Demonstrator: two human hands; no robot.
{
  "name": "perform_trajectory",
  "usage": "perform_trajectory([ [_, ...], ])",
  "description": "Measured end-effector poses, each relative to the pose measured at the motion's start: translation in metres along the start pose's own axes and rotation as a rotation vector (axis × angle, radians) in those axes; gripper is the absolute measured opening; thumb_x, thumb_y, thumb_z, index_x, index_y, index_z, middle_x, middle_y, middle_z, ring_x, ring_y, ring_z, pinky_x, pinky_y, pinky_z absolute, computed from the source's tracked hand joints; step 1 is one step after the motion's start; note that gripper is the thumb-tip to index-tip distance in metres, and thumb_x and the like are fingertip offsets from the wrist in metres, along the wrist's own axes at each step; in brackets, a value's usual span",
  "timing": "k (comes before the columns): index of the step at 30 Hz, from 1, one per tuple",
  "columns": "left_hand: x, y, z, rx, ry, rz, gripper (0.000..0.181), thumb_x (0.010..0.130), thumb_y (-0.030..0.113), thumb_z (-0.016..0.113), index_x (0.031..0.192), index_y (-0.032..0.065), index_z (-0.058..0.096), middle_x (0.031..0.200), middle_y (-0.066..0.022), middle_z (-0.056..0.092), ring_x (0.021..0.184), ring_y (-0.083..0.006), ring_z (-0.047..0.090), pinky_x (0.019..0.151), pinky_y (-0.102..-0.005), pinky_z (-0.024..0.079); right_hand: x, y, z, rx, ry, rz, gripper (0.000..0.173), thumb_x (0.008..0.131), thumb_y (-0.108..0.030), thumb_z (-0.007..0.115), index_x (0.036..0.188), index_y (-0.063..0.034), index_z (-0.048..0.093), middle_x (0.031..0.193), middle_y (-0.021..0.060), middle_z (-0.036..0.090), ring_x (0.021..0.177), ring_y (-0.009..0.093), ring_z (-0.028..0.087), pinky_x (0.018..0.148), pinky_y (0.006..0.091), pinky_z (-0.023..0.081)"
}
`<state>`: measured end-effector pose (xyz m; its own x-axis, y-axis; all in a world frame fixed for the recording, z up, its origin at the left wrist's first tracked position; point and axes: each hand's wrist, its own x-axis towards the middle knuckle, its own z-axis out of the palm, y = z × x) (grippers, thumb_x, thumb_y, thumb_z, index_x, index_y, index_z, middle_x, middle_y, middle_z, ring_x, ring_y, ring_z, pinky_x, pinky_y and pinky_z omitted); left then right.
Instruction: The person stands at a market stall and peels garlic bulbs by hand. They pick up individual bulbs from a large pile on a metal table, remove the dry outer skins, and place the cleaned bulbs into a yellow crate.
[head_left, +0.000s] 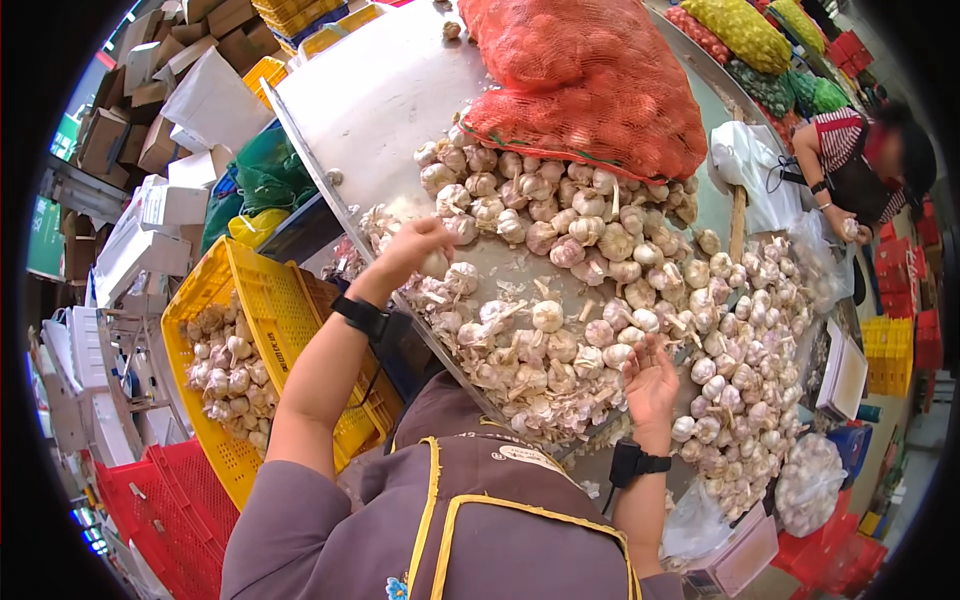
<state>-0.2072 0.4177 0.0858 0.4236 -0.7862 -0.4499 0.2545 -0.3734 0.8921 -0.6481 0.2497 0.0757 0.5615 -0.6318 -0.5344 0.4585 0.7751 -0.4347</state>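
Note:
My left hand (421, 244) is over the left part of the metal table (360, 97), its fingers curled about a pale garlic bulb (435, 264), partly hidden beneath them. My right hand (651, 381) is palm up with the fingers apart, holding nothing, beside the near garlic bulbs (561, 346). A larger pile of garlic bulbs (589, 225) spreads from under a red mesh sack (592, 97) full of garlic. Loose papery skins (551, 414) cover the table's near edge.
At left stands a yellow plastic crate (259, 330) holding garlic bulbs (232, 367). Another garlic heap (742, 375) lies to the right, past a wooden strip (738, 217). A person (862, 161) there holds a bulb. A clear bag of garlic (810, 480) sits at lower right.

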Motion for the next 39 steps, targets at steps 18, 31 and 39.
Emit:
perform_trajectory([
  [18,-0.096,0.046,-0.024,1.049,0.574,0.08,0.053,0.075,0.036,0.078,0.119,0.0136,0.059,0.092,-0.0141,0.073,0.086,-0.0306,0.072,0.077,-0.0415,0.056,0.07,0.076,0.051,-1.923,-0.176,-0.482,0.053,0.08,-0.024,0.076,0.128,-0.0109,0.057,0.115,0.0156,0.066,0.103,0.032,0.064,0.088,0.0419,0.052],
  [31,-0.213,-0.037,-0.129,1.042,0.915,0.147,0.039,0.085,0.021,0.071,0.119,0.0046,0.062,0.112,-0.0179,0.065,0.102,-0.0328,0.063,0.085,-0.0409,0.052,0.103,0.083,0.058,-0.92,-0.17,0.08,0.046,0.085,-0.029,0.064,0.122,-0.0021,0.061,0.085,0.007,0.066,0.066,0.016,0.06,0.061,0.0259,0.05],
  [39,-0.053,-0.032,0.116,1.258,-0.085,0.161,0.05,0.082,0.042,0.07,0.119,0.0101,0.06,0.106,-0.0176,0.064,0.098,-0.0356,0.066,0.082,-0.0465,0.053,0.047,0.047,0.06,-0.197,-0.246,0.364,0.039,0.094,-0.038,0.054,0.108,-0.0023,0.063,0.079,0.0106,0.062,0.057,0.012,0.053,0.048,0.0233,0.04],
])
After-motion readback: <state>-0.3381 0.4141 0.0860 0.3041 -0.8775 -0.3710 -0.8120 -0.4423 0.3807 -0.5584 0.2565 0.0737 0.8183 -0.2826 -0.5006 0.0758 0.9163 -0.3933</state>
